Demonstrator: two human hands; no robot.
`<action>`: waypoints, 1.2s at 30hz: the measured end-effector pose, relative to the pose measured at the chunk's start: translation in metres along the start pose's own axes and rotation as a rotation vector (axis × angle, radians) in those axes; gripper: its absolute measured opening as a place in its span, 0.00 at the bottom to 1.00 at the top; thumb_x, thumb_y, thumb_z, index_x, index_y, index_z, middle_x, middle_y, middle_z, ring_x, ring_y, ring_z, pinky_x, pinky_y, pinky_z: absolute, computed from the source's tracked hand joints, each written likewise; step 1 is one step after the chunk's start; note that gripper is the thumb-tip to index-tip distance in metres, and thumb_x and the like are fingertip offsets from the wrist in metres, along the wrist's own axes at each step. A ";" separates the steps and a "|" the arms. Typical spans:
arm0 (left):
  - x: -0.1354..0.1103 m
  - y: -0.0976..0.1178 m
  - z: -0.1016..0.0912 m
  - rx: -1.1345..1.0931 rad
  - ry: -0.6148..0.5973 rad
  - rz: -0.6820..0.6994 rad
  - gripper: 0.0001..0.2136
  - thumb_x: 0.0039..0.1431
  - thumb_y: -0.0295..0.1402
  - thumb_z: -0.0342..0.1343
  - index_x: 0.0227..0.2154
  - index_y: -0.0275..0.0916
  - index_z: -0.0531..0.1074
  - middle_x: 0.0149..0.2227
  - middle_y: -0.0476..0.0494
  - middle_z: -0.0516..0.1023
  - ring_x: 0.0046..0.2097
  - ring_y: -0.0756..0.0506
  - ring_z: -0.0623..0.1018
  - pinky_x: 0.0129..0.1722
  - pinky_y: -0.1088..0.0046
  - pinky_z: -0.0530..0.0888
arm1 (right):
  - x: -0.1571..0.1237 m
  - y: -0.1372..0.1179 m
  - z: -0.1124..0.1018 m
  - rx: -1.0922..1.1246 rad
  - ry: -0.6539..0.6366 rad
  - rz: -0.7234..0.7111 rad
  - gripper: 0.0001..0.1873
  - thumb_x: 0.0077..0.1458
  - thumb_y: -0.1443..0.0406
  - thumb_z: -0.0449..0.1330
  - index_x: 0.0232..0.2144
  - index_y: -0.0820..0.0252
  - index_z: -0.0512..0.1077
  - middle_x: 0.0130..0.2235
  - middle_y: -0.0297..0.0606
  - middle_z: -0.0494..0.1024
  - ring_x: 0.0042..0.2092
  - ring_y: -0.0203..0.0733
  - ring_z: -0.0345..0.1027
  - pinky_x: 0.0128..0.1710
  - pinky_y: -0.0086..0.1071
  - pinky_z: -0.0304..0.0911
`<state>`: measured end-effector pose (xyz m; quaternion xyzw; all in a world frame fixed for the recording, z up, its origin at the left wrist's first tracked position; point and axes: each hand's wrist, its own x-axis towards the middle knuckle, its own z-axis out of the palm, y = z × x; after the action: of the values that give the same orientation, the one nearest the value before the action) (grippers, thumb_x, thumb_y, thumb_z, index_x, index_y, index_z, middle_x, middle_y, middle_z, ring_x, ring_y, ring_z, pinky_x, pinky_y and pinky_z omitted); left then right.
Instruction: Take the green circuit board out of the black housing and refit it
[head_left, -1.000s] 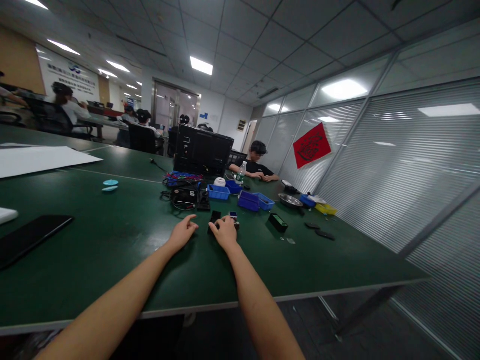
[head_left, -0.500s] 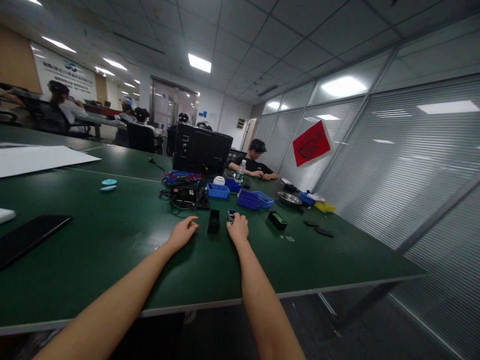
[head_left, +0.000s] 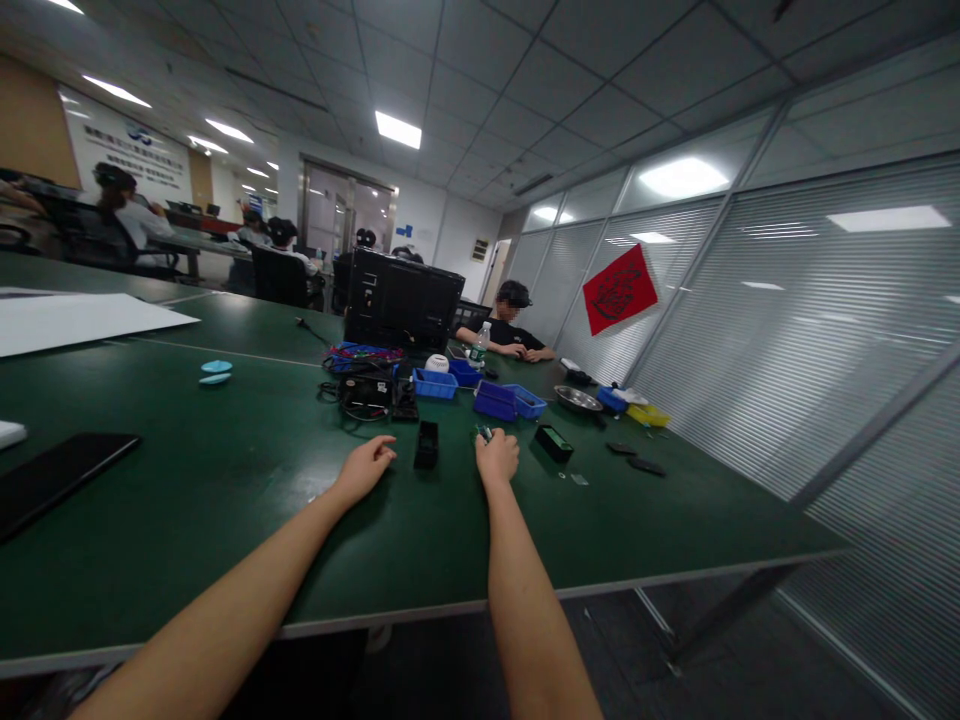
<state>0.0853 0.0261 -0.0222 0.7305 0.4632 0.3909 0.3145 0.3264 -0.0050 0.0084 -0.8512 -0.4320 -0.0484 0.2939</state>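
Note:
My right hand [head_left: 498, 457] is closed around a small circuit board [head_left: 483, 434], whose green and silvery end pokes out past the fingertips; the rest is hidden by the hand. Left of it on the table stands a small open black box [head_left: 427, 444]. My left hand [head_left: 367, 466] rests on the table just left of that box, apart from it, fingers loosely stretched and holding nothing. To the right of my right hand sits another black box [head_left: 554, 442] with a green board showing in its top.
Behind my hands are blue bins [head_left: 435, 383], a black device with cables [head_left: 366, 392], a baseball [head_left: 437, 364], a bottle [head_left: 480, 343] and a monitor [head_left: 403, 302]. Farther right lie a metal bowl [head_left: 578, 399] and flat black pieces [head_left: 646, 466]. A person [head_left: 511, 325] sits across the table.
My right hand has moved a little to the right with the circuit board, away from the open black box. My left hand has stayed in place.

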 end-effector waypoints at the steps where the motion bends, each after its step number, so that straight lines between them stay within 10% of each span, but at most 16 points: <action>1: 0.000 0.000 0.000 0.003 0.002 -0.001 0.18 0.48 0.35 0.46 0.43 0.38 0.67 0.33 0.47 0.77 0.37 0.47 0.75 0.40 0.72 0.68 | 0.000 0.000 0.001 -0.024 0.004 -0.011 0.21 0.51 0.56 0.52 0.44 0.62 0.64 0.45 0.53 0.64 0.48 0.53 0.59 0.41 0.42 0.56; 14: 0.000 0.000 0.000 -0.007 0.002 0.009 0.17 0.48 0.34 0.46 0.42 0.37 0.67 0.33 0.47 0.76 0.37 0.47 0.75 0.41 0.72 0.68 | 0.013 0.006 0.011 0.230 -0.153 0.025 0.17 0.49 0.62 0.51 0.42 0.60 0.68 0.40 0.42 0.72 0.41 0.42 0.66 0.39 0.31 0.58; 25: 0.002 -0.004 0.002 0.004 0.002 0.008 0.18 0.48 0.35 0.46 0.42 0.37 0.68 0.33 0.47 0.77 0.37 0.47 0.75 0.39 0.73 0.69 | 0.002 0.001 0.002 0.062 -0.007 -0.003 0.23 0.50 0.56 0.52 0.46 0.62 0.66 0.45 0.51 0.67 0.46 0.52 0.60 0.41 0.38 0.55; 30: 0.000 -0.002 0.004 0.075 -0.046 0.030 0.20 0.50 0.34 0.46 0.47 0.38 0.67 0.39 0.45 0.76 0.40 0.46 0.74 0.41 0.72 0.68 | -0.015 -0.017 0.001 0.079 0.118 -0.272 0.19 0.52 0.59 0.52 0.46 0.58 0.66 0.45 0.45 0.66 0.47 0.48 0.56 0.45 0.37 0.51; 36: -0.005 0.003 0.010 0.281 -0.057 0.190 0.22 0.48 0.31 0.49 0.49 0.40 0.66 0.49 0.43 0.71 0.50 0.42 0.68 0.52 0.67 0.61 | -0.048 -0.049 0.013 0.166 -0.084 -0.633 0.17 0.48 0.54 0.56 0.39 0.55 0.71 0.43 0.42 0.67 0.46 0.47 0.54 0.46 0.37 0.50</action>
<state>0.0943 0.0195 -0.0261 0.8186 0.4332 0.3292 0.1839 0.2567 -0.0099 0.0036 -0.6491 -0.6893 -0.0667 0.3147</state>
